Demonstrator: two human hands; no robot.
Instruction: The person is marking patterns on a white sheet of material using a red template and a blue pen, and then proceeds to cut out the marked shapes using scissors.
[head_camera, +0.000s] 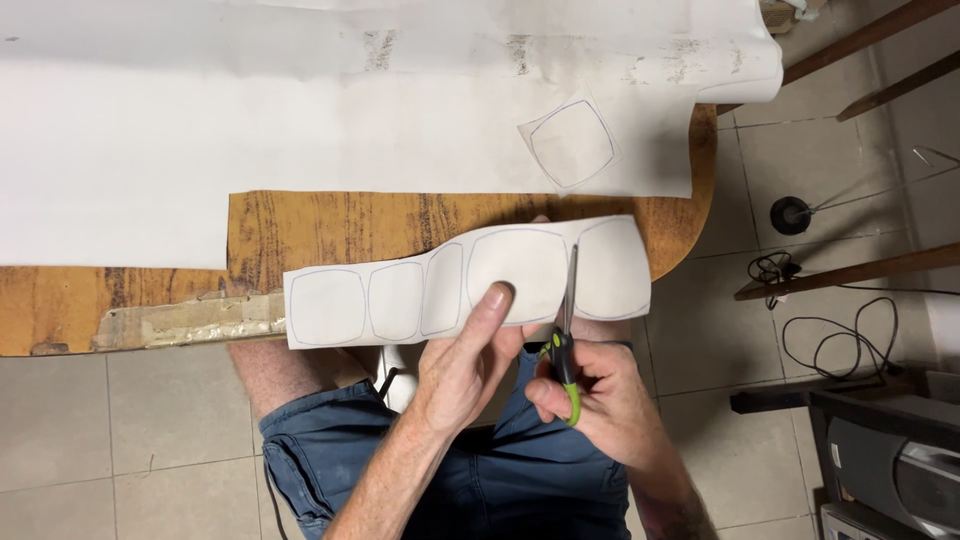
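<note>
My left hand (465, 365) pinches a long white paper strip (400, 300) drawn with several rounded-square outlines, thumb on top near its middle. My right hand (600, 395) grips scissors (566, 340) with green and black handles. The blades point up and cut into the strip between its two rightmost outlines. The strip hangs in front of the wooden table's edge, above my lap.
A wooden table (330, 225) carries a large white paper sheet (250, 140) and one cut-out rounded square piece (570, 145). Tiled floor lies below. To the right are wooden bars (850, 270), black cables (840, 340), a small stand (790, 215) and a grey device (890, 470).
</note>
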